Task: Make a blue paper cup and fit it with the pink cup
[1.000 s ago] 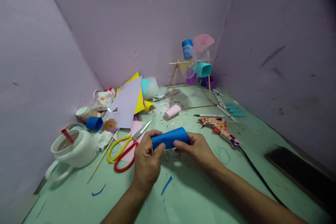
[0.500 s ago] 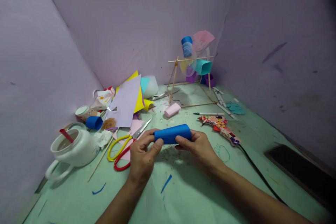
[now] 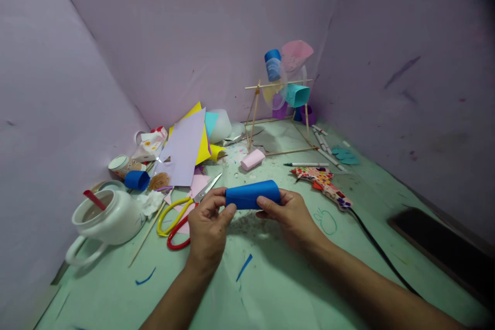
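Note:
A blue paper tube (image 3: 247, 195) is held level between both hands above the green table. Its narrower end is pinched by my left hand (image 3: 211, 221), thumb in front and fingers behind. My right hand (image 3: 288, 212) grips the wider right end, with the thumb along the front. Scissors (image 3: 180, 216) with one yellow and one red handle lie right beside my left hand, partly hidden by it. Beyond the tube a pink paper tube (image 3: 252, 160) rests on the table. Thin blue paper scraps (image 3: 244, 268) lie in front of me.
At left stand a white teapot-like pot (image 3: 119, 221) and a blue paper ring (image 3: 137, 180). Paper sheets (image 3: 185, 149) pile up behind. A stick frame with a paper-cup wheel (image 3: 275, 85) stands at the back. A patterned glue gun (image 3: 323, 183), its cord and a dark phone-like slab (image 3: 441, 247) occupy the right.
The view has shifted very slightly. Both hands keep the same hold on the blue paper tube, and nothing has been let go or picked up.

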`<state>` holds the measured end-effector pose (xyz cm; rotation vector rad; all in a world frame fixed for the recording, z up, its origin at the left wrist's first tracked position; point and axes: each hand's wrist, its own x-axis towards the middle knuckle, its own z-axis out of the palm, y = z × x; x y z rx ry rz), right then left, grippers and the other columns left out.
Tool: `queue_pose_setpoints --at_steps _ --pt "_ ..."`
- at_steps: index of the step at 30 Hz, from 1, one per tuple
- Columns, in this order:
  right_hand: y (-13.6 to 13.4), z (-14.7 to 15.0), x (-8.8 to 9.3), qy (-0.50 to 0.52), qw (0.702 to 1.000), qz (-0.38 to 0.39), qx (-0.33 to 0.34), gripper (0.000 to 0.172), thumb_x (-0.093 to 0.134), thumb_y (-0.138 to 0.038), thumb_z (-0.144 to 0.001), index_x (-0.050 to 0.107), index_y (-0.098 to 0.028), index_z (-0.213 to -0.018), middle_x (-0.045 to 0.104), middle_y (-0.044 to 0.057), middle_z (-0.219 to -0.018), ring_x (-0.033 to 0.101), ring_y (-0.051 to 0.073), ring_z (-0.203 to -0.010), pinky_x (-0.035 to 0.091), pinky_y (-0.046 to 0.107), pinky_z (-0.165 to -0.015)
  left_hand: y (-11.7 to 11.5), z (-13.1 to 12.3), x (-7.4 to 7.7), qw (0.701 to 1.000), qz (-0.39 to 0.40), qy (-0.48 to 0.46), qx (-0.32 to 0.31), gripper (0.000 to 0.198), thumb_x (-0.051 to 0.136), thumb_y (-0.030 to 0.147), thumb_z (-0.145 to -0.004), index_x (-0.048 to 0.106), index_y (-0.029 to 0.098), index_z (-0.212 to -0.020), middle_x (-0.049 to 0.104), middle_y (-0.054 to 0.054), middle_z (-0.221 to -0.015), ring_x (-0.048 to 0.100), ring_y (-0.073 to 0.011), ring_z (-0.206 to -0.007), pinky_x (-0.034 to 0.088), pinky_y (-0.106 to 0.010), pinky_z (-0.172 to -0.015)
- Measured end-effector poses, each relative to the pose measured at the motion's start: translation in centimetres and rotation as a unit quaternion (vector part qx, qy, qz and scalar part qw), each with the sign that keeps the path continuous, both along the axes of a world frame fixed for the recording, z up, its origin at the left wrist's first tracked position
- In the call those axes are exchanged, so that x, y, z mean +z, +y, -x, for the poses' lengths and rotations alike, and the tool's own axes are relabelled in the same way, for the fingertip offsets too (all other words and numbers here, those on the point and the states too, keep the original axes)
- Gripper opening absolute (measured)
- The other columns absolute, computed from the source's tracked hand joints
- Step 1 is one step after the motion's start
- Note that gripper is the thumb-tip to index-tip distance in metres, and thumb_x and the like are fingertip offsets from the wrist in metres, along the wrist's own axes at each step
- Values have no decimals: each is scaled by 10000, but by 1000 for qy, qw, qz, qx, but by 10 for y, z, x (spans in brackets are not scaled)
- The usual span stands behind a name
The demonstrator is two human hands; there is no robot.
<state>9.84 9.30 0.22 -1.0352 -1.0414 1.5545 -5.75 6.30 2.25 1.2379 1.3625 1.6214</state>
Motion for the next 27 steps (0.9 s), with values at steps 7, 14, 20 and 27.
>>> queue_pose_setpoints --at_steps 7,14,20,27 --pt "0 -2 6 0 1000 -11 -5 358 794 -390 -578 726 -148 -833 695 43 -742 614 165 -661 519 297 -636 0 2 -1 999 17 13 -47 93 706 237 -662 722 178 -732 677 -64 -966 605 -233 -941 449 -324 -851" --pt "-5 2 1 -52 998 -20 7 303 773 -390 -597 716 -128 -740 645 22 -599 558 140 -548 463 276 -572 -2 4 7 995 4 86 -40 48 669 201 -686 707 180 -668 680 -53 -929 609 -208 -840 461 -278 -716" --pt "-6 4 0 -28 999 -22 17 283 776 -368 -602 720 -136 -752 642 20 -607 543 134 -557 454 272 -575 -4 3 3 996 -27 64 -55 56 635 160 -715 683 180 -694 646 -35 -928 584 -179 -826 441 -249 -681" --pt "-6 3 0 -18 1000 -6 22 312 780 -396 -602 718 -137 -763 654 24 -624 558 131 -565 463 266 -576 -2 3 0 997 -39 48 -52 87 657 139 -711 665 175 -632 637 -24 -897 577 -162 -799 429 -248 -691"
